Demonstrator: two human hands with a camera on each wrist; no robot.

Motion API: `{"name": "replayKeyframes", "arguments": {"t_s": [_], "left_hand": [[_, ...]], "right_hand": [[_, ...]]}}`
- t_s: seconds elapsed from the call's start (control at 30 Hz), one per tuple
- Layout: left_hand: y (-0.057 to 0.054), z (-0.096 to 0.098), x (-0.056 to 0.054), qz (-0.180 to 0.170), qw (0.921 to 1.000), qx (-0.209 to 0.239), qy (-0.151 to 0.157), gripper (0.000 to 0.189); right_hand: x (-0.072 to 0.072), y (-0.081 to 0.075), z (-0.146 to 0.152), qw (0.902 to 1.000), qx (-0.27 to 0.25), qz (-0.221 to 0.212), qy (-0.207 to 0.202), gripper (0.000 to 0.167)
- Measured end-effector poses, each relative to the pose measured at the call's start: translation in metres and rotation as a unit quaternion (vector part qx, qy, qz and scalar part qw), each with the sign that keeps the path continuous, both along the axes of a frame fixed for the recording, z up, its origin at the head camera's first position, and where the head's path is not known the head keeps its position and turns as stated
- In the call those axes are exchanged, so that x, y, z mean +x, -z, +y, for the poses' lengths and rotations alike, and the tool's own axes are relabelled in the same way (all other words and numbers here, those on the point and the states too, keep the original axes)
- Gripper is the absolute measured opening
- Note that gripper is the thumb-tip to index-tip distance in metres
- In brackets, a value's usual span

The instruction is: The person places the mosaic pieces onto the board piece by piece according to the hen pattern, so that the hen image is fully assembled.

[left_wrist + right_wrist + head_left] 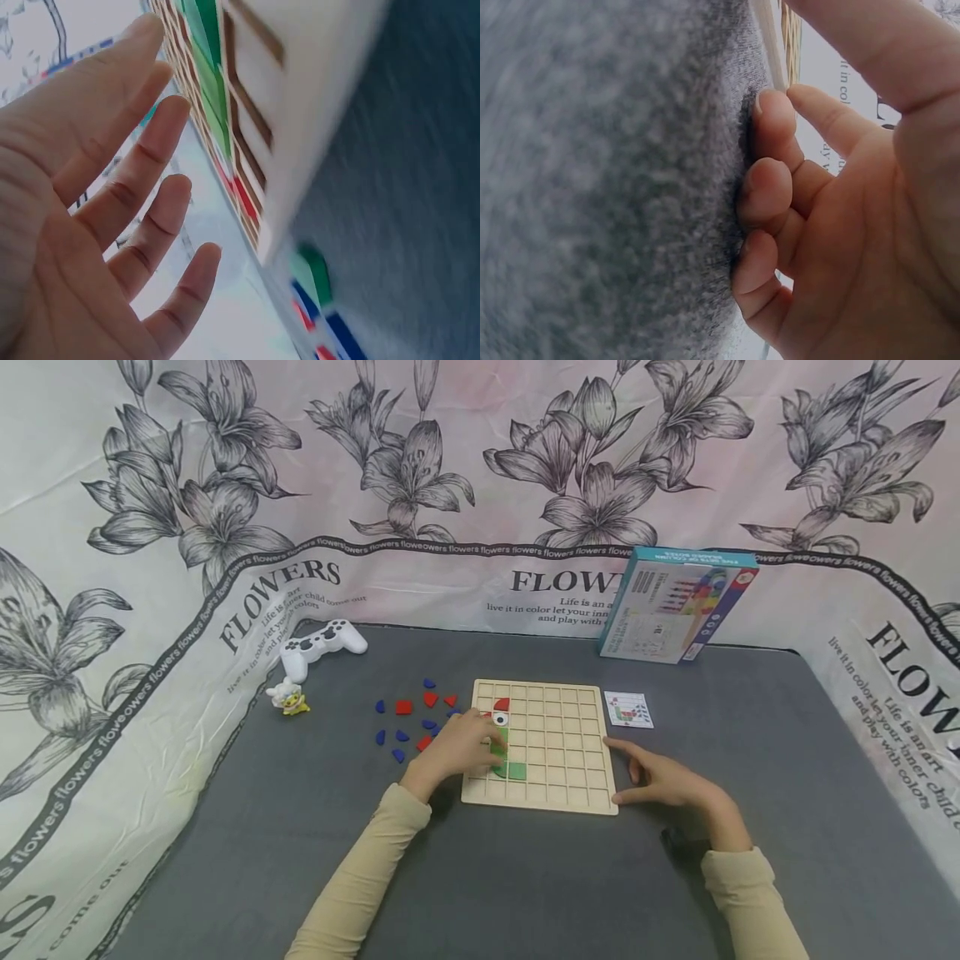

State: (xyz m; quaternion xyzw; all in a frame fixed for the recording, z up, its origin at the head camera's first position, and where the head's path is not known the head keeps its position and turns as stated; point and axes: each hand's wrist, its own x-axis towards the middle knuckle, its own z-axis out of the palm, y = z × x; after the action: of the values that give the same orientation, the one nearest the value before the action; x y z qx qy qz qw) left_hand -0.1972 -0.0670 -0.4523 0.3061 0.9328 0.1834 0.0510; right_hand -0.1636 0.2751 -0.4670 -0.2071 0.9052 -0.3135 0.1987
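Note:
A square wooden grid board [558, 735] lies on the table with red, white-and-black and green pieces in its left part. My left hand [468, 741] is over the board's left side, its fingertips close to the green pieces [517, 771]. In the left wrist view, the fingers of this hand [124, 180] are spread and slightly bent, with no piece visible between them. My right hand [671, 779] touches the board's right edge with index finger and thumb spread apart. The right wrist view shows its other fingers [765, 191] bent against the grey table surface.
Loose blue pieces [402, 735] and red pieces [404, 707] lie left of the board. A pattern card [628, 710] is at its right. Behind stands a box [675, 610]. A white game controller [322, 647] and a small figurine [288, 697] are at the back left.

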Motion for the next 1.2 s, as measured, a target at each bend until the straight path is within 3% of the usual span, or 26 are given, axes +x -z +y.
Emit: {"name": "replayKeyframes", "arguments": {"t_s": [0.33, 0.67, 0.9, 1.2], "left_hand": [[0.001, -0.034, -0.014, 0.027, 0.9975, 0.008, -0.064, 0.021], [0.002, -0.047, -0.017, 0.013, 0.9935, 0.003, -0.113, 0.030], [0.005, -0.047, -0.017, 0.011, 0.9905, -0.029, -0.134, 0.035], [0.006, -0.049, -0.018, -0.002, 0.9906, -0.020, -0.135, 0.032]], "right_hand": [[0.000, -0.001, 0.000, 1.0000, 0.000, -0.004, 0.008, 0.088], [0.000, -0.001, 0.000, 1.0000, -0.001, 0.003, 0.000, 0.087], [-0.001, 0.000, 0.001, 1.0000, -0.002, 0.006, -0.002, 0.087], [-0.002, 0.001, 0.001, 1.0000, 0.002, 0.006, -0.002, 0.087]]}}
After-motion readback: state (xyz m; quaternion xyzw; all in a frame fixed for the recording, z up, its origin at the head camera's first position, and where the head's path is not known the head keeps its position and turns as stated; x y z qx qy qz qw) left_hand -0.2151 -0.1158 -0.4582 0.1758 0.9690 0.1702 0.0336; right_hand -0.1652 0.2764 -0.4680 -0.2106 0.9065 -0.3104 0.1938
